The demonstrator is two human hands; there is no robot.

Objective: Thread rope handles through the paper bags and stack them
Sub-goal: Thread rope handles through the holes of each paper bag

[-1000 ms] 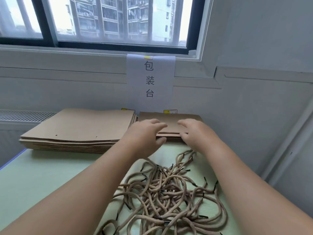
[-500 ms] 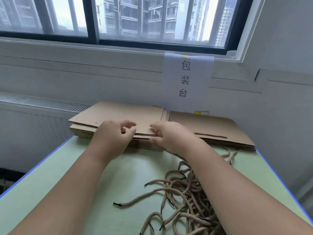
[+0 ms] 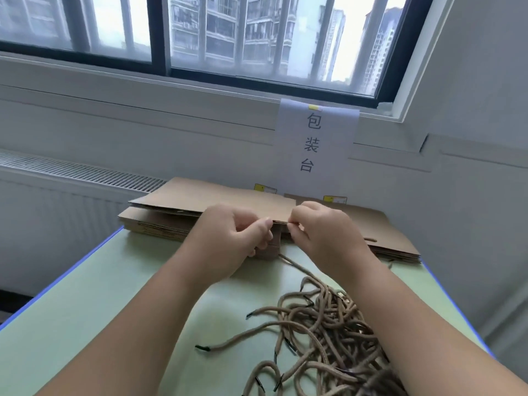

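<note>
**Both hands pinch the top paper bag by its near edge**

The left hand [image 3: 231,238] and the right hand [image 3: 323,235] sit close together, knuckles toward the camera, each with thumb and curled fingers closed on the near edge of 1 flat brown paper bag [image 3: 228,200]. The 2 grips are just beside each other at the bag's near right corner. The bag stretches away from the hands and to the left of them, and its near edge stands clear above the stack [image 3: 148,224] of flat bags below it, so a dark gap shows between the 2.

Beyond and to the right of the right hand lies a second stack [image 3: 385,238] of flat bags, touching or nearly touching the first; which one cannot be told behind the hands.

The rope handles [image 3: 323,324] lie in a loose tangle under the right forearm, nearer the person than both hands, with black tips showing on several ends. 1 strand [image 3: 294,264] runs from the tangle up toward the space beneath the hands.

Everything rests on a pale green table [image 3: 85,310] with a blue edge. On the wall past the hands hangs a white sign [image 3: 314,141] with 3 characters, below a window [image 3: 228,38].
</note>
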